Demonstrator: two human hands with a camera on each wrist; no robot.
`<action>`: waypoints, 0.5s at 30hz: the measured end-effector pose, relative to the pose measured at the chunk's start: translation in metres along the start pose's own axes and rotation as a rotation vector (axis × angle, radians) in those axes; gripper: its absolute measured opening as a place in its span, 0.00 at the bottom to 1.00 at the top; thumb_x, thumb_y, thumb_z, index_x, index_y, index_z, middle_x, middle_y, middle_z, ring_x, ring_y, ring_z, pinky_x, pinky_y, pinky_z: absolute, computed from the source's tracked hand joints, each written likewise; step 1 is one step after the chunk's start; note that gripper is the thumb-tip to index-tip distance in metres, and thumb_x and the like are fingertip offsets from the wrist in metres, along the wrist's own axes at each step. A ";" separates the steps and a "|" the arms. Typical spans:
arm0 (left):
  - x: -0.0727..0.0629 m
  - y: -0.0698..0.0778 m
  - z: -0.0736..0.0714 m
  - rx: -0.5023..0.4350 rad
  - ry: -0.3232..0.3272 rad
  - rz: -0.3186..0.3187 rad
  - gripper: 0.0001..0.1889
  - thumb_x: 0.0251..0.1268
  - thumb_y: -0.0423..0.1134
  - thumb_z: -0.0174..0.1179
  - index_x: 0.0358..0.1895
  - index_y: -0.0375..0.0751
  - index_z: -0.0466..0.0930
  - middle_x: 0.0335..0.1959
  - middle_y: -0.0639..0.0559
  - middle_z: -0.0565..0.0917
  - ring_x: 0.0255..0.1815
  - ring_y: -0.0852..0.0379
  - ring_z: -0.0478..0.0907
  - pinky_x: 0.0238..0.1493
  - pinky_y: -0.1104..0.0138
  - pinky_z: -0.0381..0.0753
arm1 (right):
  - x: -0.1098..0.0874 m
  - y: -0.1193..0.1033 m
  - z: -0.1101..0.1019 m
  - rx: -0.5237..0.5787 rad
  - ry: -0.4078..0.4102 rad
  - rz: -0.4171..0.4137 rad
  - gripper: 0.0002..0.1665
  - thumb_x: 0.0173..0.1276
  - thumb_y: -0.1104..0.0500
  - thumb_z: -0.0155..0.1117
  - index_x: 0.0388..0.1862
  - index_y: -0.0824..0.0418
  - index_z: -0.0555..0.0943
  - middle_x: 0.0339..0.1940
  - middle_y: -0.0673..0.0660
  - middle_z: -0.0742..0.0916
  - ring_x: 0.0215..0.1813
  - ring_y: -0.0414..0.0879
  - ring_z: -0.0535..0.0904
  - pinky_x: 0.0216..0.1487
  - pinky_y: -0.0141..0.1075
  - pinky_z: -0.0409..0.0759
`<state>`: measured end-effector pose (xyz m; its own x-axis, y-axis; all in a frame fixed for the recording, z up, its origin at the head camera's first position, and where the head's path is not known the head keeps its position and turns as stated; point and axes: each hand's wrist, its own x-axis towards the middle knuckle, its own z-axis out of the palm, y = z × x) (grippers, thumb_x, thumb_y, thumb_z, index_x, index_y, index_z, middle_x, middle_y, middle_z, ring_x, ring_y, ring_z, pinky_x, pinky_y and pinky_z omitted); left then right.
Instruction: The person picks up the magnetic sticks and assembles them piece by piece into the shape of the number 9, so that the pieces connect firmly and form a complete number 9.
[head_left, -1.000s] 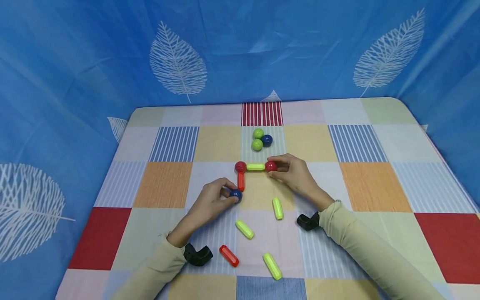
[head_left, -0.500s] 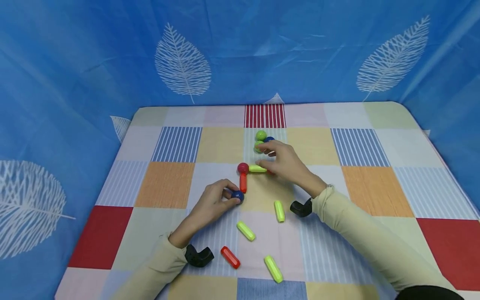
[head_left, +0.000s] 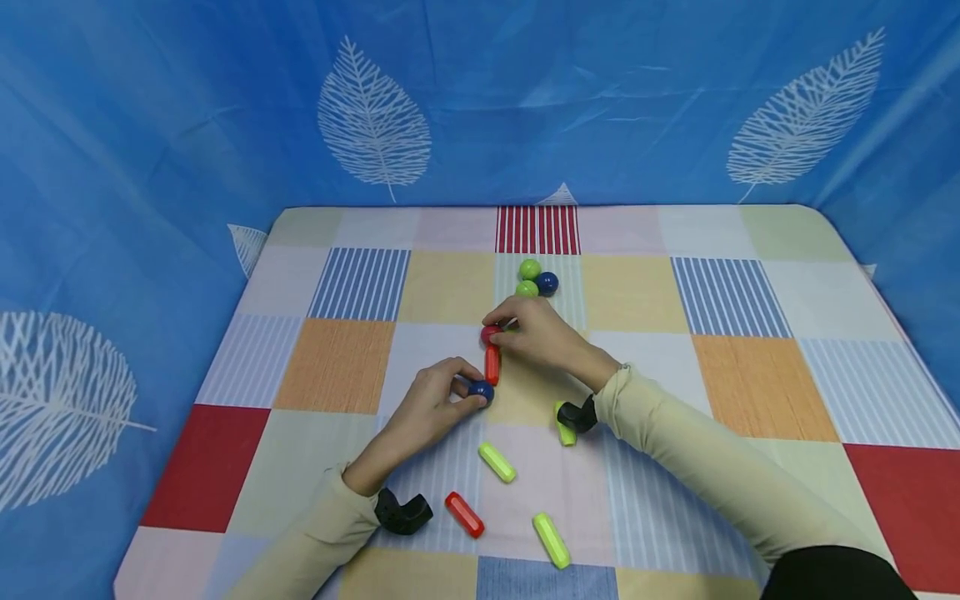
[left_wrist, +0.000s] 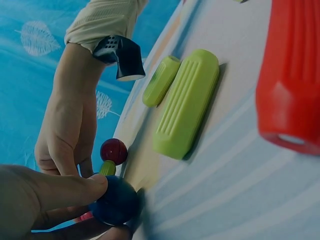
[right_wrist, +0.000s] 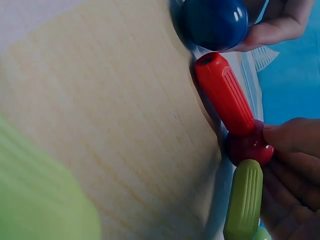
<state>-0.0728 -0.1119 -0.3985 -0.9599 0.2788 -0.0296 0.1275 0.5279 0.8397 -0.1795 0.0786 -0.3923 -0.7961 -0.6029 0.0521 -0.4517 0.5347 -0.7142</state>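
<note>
My left hand point(head_left: 431, 404) pinches a blue ball point(head_left: 481, 392) between thumb and fingers. The ball sits at the near end of a red stick point(head_left: 492, 365); in the right wrist view that stick point(right_wrist: 226, 92) shows a hole in its end, close to the blue ball point(right_wrist: 215, 22). My right hand point(head_left: 542, 335) grips a red ball point(head_left: 491, 335), where the red stick and a yellow-green stick point(right_wrist: 244, 200) meet at an angle. Another red ball point(left_wrist: 114, 151) shows at the yellow-green stick's other end in the left wrist view; in the head view my right hand hides it.
Two green balls point(head_left: 530, 269) and a blue ball point(head_left: 547, 283) cluster behind the joined pieces. Nearer me lie a loose red stick point(head_left: 464, 514) and yellow-green sticks point(head_left: 551, 540), one partly under the right wrist camera point(head_left: 579, 414). A blue leaf-print curtain point(head_left: 600, 108) surrounds the table.
My right hand has let go of the red ball at the yellow-green stick's right end and moved left to grip the corner red ball. My left hand keeps its hold on the blue ball.
</note>
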 end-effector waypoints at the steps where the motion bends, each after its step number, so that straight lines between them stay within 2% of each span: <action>1: 0.000 0.000 0.000 0.002 0.003 0.003 0.11 0.58 0.32 0.70 0.44 0.37 0.81 0.39 0.50 0.83 0.34 0.59 0.81 0.34 0.67 0.77 | 0.000 0.000 0.000 0.004 0.001 0.000 0.13 0.65 0.66 0.67 0.49 0.66 0.85 0.46 0.57 0.88 0.50 0.48 0.82 0.52 0.40 0.80; 15: -0.001 -0.001 0.004 0.016 0.024 -0.001 0.11 0.58 0.32 0.70 0.43 0.38 0.82 0.38 0.50 0.83 0.34 0.59 0.82 0.34 0.65 0.77 | -0.003 0.001 0.002 0.040 0.003 0.022 0.15 0.64 0.67 0.68 0.50 0.67 0.85 0.47 0.58 0.87 0.52 0.50 0.82 0.53 0.42 0.79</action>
<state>-0.0709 -0.1098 -0.4009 -0.9657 0.2591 -0.0169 0.1307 0.5411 0.8307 -0.1771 0.0799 -0.3942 -0.8068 -0.5896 0.0385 -0.4180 0.5235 -0.7425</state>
